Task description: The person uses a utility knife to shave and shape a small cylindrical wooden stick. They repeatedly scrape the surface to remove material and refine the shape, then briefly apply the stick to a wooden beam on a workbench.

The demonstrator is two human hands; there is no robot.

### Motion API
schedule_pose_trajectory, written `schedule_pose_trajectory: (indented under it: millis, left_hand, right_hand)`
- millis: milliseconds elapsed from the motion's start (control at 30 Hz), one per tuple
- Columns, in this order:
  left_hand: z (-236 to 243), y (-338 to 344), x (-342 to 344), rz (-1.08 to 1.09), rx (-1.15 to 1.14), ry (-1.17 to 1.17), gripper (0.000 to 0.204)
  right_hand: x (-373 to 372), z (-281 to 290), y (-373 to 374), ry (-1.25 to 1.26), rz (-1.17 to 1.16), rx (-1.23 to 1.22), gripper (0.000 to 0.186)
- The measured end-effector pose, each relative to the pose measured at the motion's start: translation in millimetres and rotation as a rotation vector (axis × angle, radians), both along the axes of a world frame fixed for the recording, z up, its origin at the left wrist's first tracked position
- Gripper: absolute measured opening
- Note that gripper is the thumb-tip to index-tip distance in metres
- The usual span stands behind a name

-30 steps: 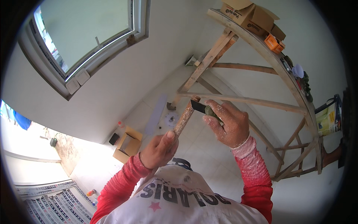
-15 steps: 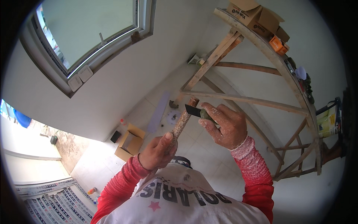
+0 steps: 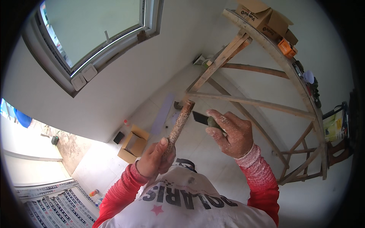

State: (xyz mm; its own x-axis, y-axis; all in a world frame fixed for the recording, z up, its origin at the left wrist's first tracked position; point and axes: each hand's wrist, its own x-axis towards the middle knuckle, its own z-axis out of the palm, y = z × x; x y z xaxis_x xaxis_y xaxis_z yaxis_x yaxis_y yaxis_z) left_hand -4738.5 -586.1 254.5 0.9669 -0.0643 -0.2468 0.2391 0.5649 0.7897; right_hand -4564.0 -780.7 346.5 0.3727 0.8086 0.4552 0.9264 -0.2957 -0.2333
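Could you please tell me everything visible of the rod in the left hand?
The rod is slim, round and brownish, perhaps wood, speckled with whitish flecks along most of its visible length, with a barer, redder-brown far end. It slants up and rightward in view. The left hand grips and partly hides its near part; the scraper in the right hand appears apart from it.

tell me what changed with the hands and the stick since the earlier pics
The black blade, earlier overlapping the stick, now sits clear to its right. The stick and left hand have shifted slightly left. Nothing was let go: the left hand still grips the stick, the right hand the blade. The wooden frame stays put.
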Motion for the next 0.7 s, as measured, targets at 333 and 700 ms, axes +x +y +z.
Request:
schedule_pose_trajectory:
  millis: [333,700]
  left_hand:
    - [-6,9,-7,-0.007,0.006,0.034,0.065]
    - [-5,14,-16,-0.002,0.086,0.002,0.064]
  right_hand:
    - [-7,8,25,-0.057,0.035,-0.113,0.041]
    - [20,-3,16,-0.099,-0.038,0.085,0.042]
